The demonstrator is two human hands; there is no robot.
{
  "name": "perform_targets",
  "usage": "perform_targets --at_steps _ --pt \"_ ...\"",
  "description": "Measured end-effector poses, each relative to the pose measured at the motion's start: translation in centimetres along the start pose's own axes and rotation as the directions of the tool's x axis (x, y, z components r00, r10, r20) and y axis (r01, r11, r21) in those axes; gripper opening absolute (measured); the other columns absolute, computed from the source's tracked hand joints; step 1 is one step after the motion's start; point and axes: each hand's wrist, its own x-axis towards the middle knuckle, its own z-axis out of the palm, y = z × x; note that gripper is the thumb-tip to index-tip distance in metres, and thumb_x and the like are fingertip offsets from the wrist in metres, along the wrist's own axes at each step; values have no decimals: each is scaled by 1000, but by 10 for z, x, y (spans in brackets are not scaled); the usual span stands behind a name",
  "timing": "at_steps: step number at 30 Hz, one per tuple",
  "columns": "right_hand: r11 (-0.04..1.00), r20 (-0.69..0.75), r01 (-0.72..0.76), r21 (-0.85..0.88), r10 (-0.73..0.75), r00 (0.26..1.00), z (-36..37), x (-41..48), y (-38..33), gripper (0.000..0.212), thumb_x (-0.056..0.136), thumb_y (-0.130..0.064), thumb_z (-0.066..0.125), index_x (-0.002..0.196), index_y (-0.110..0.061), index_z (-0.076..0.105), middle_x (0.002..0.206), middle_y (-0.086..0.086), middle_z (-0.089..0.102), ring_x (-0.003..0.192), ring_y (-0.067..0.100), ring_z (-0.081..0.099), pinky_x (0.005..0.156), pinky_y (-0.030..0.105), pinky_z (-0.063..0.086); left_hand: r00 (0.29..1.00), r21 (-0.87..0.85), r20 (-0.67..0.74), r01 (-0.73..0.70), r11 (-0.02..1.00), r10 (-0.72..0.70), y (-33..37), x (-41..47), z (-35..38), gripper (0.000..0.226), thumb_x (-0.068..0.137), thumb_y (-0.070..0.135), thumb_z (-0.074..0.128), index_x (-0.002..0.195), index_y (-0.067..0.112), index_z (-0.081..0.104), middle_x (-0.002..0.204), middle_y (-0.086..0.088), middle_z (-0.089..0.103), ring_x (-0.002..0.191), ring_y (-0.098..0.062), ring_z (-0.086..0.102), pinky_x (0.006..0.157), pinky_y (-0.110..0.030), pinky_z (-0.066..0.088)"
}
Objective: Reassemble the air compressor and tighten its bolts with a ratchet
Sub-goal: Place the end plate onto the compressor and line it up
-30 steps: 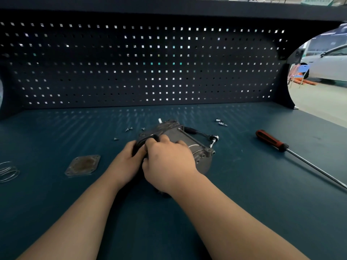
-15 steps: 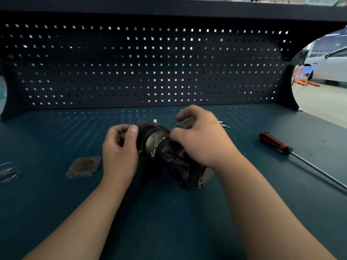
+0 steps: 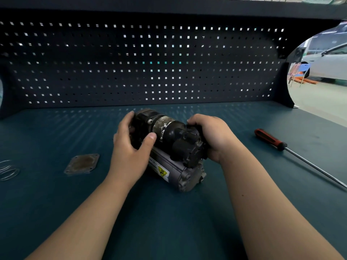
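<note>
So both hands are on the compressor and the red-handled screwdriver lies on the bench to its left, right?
Not quite. The head view shows the red-handled screwdriver lying to the right of the compressor, not the left. The left hand and right hand do both grip it.

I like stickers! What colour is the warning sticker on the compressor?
The warning sticker is yellow, seen in head view.

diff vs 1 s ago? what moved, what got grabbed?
The compressor was rolled over; its yellow warning label now faces the camera. Both hands regripped: the left hand holds its left end, the right hand its right side. The ratchet is out of sight. The screwdriver, cover plate and wire coil stayed put.
</note>
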Motion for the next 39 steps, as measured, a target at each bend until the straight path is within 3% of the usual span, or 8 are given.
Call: perform_targets --at_steps 9,13,17,20,26,29,31,39 --pt "993 25 90 -74 -89 996 -3 5 4 20 66 -30 65 48 -23 62 54 -1 57 47 17 53 54 30 43 993 68 40 110 992 -113 -11 3 2 92 76 72 47 152 31 13 158 4 16 144 -19 16 115 -42 20" --pt "989 39 107 -100 -103 994 -4 6 6 15 67 -34 66 65 -20 64 60 1 60 53 18 55 59 32 44 965 47 129 225 973 -229 -20 6 1 90 76 71 42 152 33 13 154 2 30 143 -21 22 116 -40 19" --pt "970 89 127 -209 -110 990 -7 5 4 47 69 -42 62 93 -2 68 78 6 68 69 19 61 70 35 47 970 66 150 184 981 -192 -24 8 -2 77 85 51 59 149 29 21 145 3 41 135 -19 37 113 -39 29" --pt "953 143 158 -257 -124 982 -6 3 4 45 71 -43 61 93 -5 68 82 6 70 72 19 63 74 36 48 966 54 191 167 984 -175 -22 8 -4 94 73 65 65 148 28 22 142 3 43 132 -17 39 111 -35 30" --pt "924 151 173 -342 -127 980 0 -1 4 40 74 -51 56 85 -17 72 72 -2 70 66 14 64 75 36 49 960 49 257 102 994 -111 -17 10 -8 79 55 88 52 123 63 20 133 15 32 128 -5 27 104 -26 20" --pt "932 62 164 -324 -152 986 3 -1 5 35 72 -53 54 79 -26 74 74 -1 73 73 20 68 86 43 54 973 -8 141 186 983 -183 -21 14 -6 77 82 66 53 148 37 27 146 10 34 128 -4 32 101 -23 23" --pt "941 -5 156 -300 -165 986 5 -1 5 34 70 -52 55 77 -24 73 73 -1 72 72 23 67 89 48 52 961 -63 126 254 965 -245 -19 16 -5 95 70 79 37 149 28 29 148 8 39 129 -5 35 103 -24 26" --pt "921 -9 248 -301 -263 965 5 -4 6 29 76 -46 55 63 -23 64 55 -4 53 50 12 48 61 31 41 963 -25 176 211 977 -204 -25 13 -3 66 91 56 46 149 39 21 123 26 40 111 7 40 75 -1 26"
